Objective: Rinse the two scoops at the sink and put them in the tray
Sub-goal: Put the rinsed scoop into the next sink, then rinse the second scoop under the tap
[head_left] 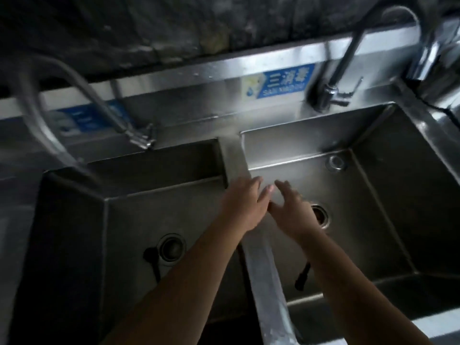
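A steel double sink fills the view, with a left basin (139,215) and a right basin (373,215) split by a divider (268,277). My left hand (245,204) hovers over the divider with flat, spread fingers and holds nothing. My right hand (293,210) is just beside it over the right basin, fingers apart, also with nothing in it. The two hands nearly touch at the thumbs. No scoop and no tray are in view.
A curved faucet (333,93) stands behind the right basin and a hose faucet (139,138) behind the left. Each basin has a drain: left drain (171,246), right drain (321,215). A dark plug (302,276) lies in the right basin. A blue label (278,82) is on the backsplash.
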Available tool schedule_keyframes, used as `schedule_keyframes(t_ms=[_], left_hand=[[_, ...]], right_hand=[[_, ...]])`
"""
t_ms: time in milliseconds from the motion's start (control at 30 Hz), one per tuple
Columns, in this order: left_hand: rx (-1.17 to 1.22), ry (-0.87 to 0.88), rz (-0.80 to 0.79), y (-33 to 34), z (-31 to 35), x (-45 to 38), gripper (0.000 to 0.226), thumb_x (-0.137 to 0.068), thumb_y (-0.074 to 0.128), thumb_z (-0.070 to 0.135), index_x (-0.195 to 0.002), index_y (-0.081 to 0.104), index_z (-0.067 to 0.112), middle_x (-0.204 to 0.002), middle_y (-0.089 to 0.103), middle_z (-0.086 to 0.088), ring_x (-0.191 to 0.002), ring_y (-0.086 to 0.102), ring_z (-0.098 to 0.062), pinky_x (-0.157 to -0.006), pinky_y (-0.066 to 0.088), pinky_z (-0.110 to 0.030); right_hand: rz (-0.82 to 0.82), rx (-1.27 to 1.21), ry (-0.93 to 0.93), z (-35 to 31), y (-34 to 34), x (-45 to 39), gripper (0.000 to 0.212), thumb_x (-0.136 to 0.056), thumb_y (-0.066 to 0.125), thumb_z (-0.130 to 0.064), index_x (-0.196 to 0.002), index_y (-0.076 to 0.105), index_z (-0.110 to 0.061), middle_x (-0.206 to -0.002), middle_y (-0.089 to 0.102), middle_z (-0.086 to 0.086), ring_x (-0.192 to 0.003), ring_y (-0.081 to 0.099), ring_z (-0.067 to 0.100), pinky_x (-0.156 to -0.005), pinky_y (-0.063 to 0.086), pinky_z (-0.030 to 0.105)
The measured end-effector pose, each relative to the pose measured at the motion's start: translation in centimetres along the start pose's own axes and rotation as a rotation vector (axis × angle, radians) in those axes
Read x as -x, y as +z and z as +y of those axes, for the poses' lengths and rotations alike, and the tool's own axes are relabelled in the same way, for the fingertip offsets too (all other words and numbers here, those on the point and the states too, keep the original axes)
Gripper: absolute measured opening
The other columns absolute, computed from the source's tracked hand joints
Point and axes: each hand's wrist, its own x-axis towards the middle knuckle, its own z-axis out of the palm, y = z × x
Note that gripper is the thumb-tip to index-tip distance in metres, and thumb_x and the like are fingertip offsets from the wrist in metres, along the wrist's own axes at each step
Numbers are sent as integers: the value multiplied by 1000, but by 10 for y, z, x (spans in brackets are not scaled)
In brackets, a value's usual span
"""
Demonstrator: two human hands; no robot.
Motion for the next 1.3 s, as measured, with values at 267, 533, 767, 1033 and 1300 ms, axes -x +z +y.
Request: schedule_keyframes(t_ms=[267,533,767,1033,1300], left_hand=[[155,-435,-37,-58,-157,101,61,-80,26,70,-122,52,35,-134,56,-2,-124,52,-25,-100,39,-43],[235,-716,-213,-29,-276,179,21,-81,44,45,-90,51,28,-85,61,0,-72,58,-16,-61,46,-33],[489,-942,-241,47,-355,199,41,-84,60,33,-120,55,15,-122,64,-12,-112,60,-29,-89,48,-34],[524,-1009,-93,86,-399,180,23,-85,64,24,-105,69,15,-108,72,-9,-100,64,-24,-75,39,-22],[761,-864,-97,52,-372,174,19,-87,67,24,-96,72,8,-85,71,-6,-74,60,-10,-59,43,-20]], right_hand=[[-182,111,-219,-101,119,32,50,-90,57,-44,-134,50,-24,-129,62,3,-112,60,24,-84,47,29],[-547,45,-7,-93,269,43,33,-91,62,-25,-123,61,-19,-105,64,3,-90,61,20,-72,53,30],[-634,-18,184,-56,385,22,23,-89,65,-10,-111,59,-2,-89,61,12,-68,57,17,-59,42,28],[-604,85,12,-50,450,16,16,-83,60,-4,-69,66,-9,-64,62,2,-64,54,12,-51,37,15],[-574,-231,199,-66,398,37,14,-90,56,-10,-86,65,0,-65,55,8,-56,50,15,-54,38,30]])
